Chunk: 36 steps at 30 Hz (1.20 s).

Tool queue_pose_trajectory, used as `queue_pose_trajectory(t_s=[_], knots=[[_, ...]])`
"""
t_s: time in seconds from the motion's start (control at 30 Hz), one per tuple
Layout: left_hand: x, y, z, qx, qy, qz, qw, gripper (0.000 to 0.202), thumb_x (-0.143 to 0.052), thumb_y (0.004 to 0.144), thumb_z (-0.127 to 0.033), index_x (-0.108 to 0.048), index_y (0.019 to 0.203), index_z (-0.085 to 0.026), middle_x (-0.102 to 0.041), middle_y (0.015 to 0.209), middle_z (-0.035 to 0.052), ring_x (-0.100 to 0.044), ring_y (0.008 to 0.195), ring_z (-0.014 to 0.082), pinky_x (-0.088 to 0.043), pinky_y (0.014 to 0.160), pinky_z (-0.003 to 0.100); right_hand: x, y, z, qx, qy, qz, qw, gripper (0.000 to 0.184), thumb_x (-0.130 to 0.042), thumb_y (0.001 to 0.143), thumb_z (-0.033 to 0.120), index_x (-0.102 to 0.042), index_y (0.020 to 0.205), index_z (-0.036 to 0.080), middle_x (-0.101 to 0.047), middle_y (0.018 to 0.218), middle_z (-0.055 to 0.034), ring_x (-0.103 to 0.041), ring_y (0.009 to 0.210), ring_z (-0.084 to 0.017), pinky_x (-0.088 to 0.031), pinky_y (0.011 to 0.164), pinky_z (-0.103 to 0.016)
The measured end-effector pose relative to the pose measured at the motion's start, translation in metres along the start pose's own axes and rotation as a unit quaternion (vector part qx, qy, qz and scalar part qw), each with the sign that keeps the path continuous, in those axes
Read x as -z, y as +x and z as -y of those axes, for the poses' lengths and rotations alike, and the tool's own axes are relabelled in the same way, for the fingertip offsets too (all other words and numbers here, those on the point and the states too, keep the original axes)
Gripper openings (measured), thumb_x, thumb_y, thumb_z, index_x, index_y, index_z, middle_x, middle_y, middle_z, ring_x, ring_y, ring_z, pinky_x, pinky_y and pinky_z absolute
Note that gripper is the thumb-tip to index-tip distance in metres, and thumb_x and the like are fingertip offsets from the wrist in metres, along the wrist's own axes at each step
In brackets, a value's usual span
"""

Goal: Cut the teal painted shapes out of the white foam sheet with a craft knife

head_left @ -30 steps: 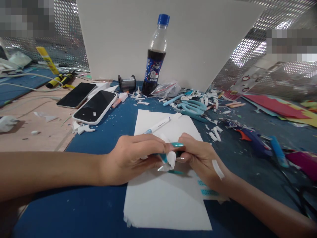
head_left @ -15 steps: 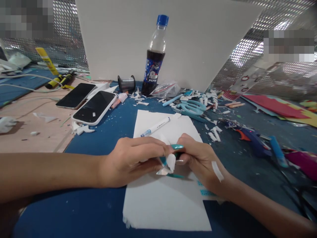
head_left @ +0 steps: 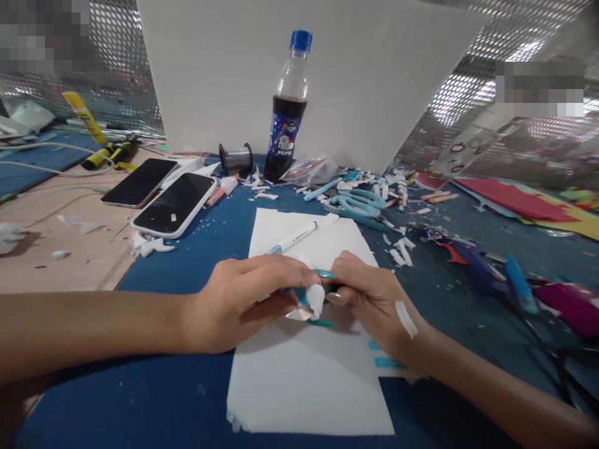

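Observation:
My left hand point(head_left: 238, 299) and my right hand point(head_left: 369, 296) meet over a white foam sheet point(head_left: 309, 368) on the blue mat. Both pinch a small white and teal paper piece point(head_left: 313, 299) between their fingertips, just above the sheet. A white strip is stuck to the back of my right hand. A white pen with a blue cap point(head_left: 292, 238) lies on the sheet's far end, just beyond my fingers.
Two phones point(head_left: 173, 202) lie at the left. A cola bottle point(head_left: 285, 115) and a wire spool point(head_left: 235, 158) stand by a white board. Light blue scissors point(head_left: 362, 204), white scraps, a blue glue gun point(head_left: 472, 259) and coloured paper point(head_left: 524, 202) clutter the right.
Both hands keep working the small piece in place. The view has drifted slightly, so everything sits a little to the left.

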State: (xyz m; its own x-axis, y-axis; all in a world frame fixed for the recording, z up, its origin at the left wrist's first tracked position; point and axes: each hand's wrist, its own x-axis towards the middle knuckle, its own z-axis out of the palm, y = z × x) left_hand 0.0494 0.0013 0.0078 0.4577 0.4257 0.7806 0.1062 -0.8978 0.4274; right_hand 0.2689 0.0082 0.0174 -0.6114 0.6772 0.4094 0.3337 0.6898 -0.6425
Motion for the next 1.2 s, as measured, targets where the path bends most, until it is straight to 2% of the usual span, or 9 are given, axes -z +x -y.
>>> queue_pose_trajectory(t_s=[0.4,0.73,1.03,1.2], knots=[[0.0011,0.0002,-0.0022,0.009,0.03,-0.006,0.999,0.019,-0.05,0.089,-0.004,-0.055,0.106,-0.013,-0.071,0.095,0.0108,-0.068,0.094,0.0143,-0.055,0.083,0.019,0.0,-0.0004,-0.0032,0.007,-0.008,-0.003,1.0,0.04,-0.035,0.097,0.047,-0.056,0.077,0.019,-0.044,0.061,0.001,-0.039,0.061,-0.013,-0.031,0.058,-0.028],[0.0003,-0.0005,-0.0022,0.003,0.04,-0.019,0.999,0.015,-0.051,0.09,-0.004,-0.056,0.102,-0.011,-0.071,0.093,0.0099,-0.068,0.093,0.0121,-0.052,0.083,0.014,0.0033,0.0026,0.0009,0.017,-0.027,0.005,0.999,0.045,-0.033,0.096,0.049,-0.057,0.075,0.018,-0.047,0.059,0.0008,-0.04,0.059,-0.013,-0.032,0.058,-0.028],[-0.0048,-0.0005,0.0004,-0.003,0.003,-0.023,1.0,0.014,-0.054,0.088,-0.005,-0.055,0.099,-0.013,-0.07,0.093,0.0118,-0.068,0.089,0.0138,-0.055,0.08,0.019,0.0024,0.0019,0.0019,0.006,-0.037,-0.013,0.999,0.044,-0.035,0.095,0.05,-0.06,0.075,0.019,-0.044,0.059,0.0005,-0.039,0.059,-0.014,-0.032,0.057,-0.029],[-0.0066,-0.0014,0.0016,-0.01,-0.019,-0.033,0.999,0.017,-0.055,0.086,-0.002,-0.054,0.098,-0.013,-0.069,0.092,0.0132,-0.068,0.09,0.0152,-0.055,0.08,0.021,0.0016,0.0035,0.0042,0.015,-0.045,-0.014,0.999,0.043,-0.034,0.096,0.048,-0.057,0.074,0.018,-0.048,0.06,0.0007,-0.039,0.058,-0.013,-0.033,0.059,-0.028]])
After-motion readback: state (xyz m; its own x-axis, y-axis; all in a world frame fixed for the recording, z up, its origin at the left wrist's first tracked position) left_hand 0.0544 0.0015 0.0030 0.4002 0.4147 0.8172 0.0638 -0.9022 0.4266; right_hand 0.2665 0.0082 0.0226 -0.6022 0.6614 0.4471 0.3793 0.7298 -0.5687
